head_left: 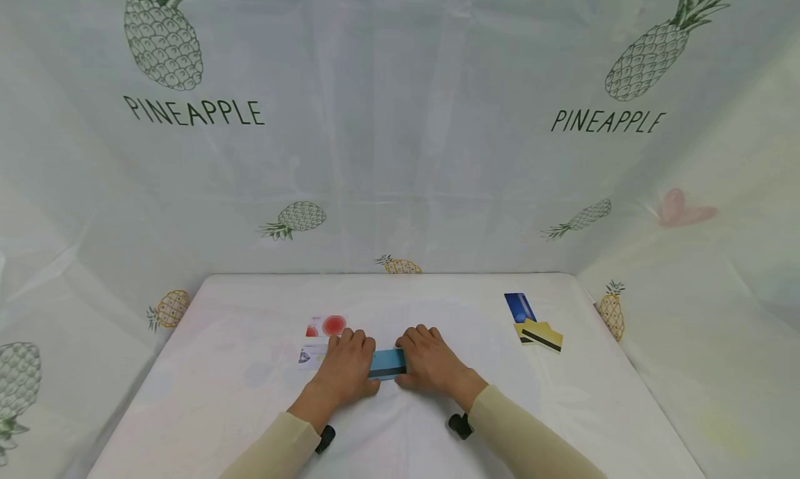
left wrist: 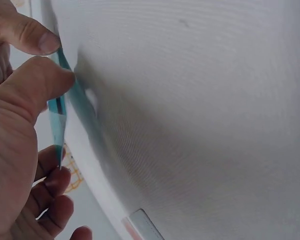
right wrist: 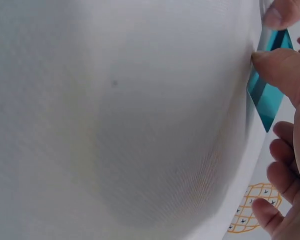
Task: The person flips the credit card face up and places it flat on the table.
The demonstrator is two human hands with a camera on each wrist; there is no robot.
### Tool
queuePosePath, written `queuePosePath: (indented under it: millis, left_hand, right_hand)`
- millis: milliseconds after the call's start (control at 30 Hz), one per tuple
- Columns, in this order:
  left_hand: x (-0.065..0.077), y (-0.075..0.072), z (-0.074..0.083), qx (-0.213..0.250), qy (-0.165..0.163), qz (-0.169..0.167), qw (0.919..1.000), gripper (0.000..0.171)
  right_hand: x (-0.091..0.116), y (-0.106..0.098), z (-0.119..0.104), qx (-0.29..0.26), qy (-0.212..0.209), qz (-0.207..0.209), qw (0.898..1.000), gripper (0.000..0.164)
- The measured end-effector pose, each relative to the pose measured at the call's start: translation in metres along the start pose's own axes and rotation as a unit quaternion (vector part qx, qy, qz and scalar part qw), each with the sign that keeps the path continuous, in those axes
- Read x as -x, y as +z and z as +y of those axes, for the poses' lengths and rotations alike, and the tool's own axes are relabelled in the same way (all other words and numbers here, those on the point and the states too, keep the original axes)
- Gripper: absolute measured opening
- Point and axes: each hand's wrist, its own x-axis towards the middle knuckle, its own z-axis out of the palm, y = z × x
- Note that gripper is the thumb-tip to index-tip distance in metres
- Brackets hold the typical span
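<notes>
A teal card (head_left: 387,360) with a dark stripe along its near side is held between my two hands, close over the white table. My left hand (head_left: 348,368) pinches its left end, thumb on the near edge and fingers at the far one. The opposite end is gripped by my right hand (head_left: 431,361) in the same manner. In the left wrist view the card (left wrist: 58,110) stands edge-on between thumb and fingers. From the right wrist, its teal face (right wrist: 271,97) shows behind the thumb.
Left of my hands lie a red and white card (head_left: 334,325) and, partly hidden by my left hand, a white card (head_left: 310,356) with a dark emblem. Farther right, a blue card (head_left: 519,307) lies beside overlapping yellow cards (head_left: 545,334). Pineapple-print sheeting (head_left: 400,146) surrounds the table.
</notes>
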Motion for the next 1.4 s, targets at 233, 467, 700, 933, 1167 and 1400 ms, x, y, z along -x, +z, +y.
queuePosePath:
  millis: [233, 467, 700, 933, 1167, 1400]
  left_hand:
    - [0.002, -0.004, 0.0, 0.009, 0.003, 0.02, 0.9998, 0.06]
    - [0.002, -0.006, 0.0, 0.03, 0.009, 0.025, 0.9992, 0.06]
    - [0.002, -0.005, -0.001, 0.052, 0.021, 0.055, 0.9969, 0.059]
    - [0.004, -0.01, 0.002, 0.076, 0.032, 0.058, 0.9949, 0.062]
    - [0.004, -0.011, 0.002, 0.077, 0.038, 0.057, 0.9947, 0.066]
    - [0.004, -0.011, 0.005, 0.101, 0.073, 0.095, 0.9877, 0.063]
  right_hand:
    - [0.001, 0.001, -0.002, 0.019, -0.012, 0.022, 1.0, 0.048]
    - [0.002, 0.005, -0.004, 0.02, -0.026, 0.053, 0.998, 0.05]
    - [0.001, 0.007, -0.006, 0.006, -0.024, 0.065, 0.998, 0.053]
    - [0.001, 0.009, -0.008, -0.019, -0.009, 0.051, 0.998, 0.055]
    - [0.002, 0.009, -0.009, -0.025, -0.002, 0.048, 0.999, 0.054]
    - [0.002, 0.009, -0.011, -0.048, -0.004, 0.048, 0.998, 0.057]
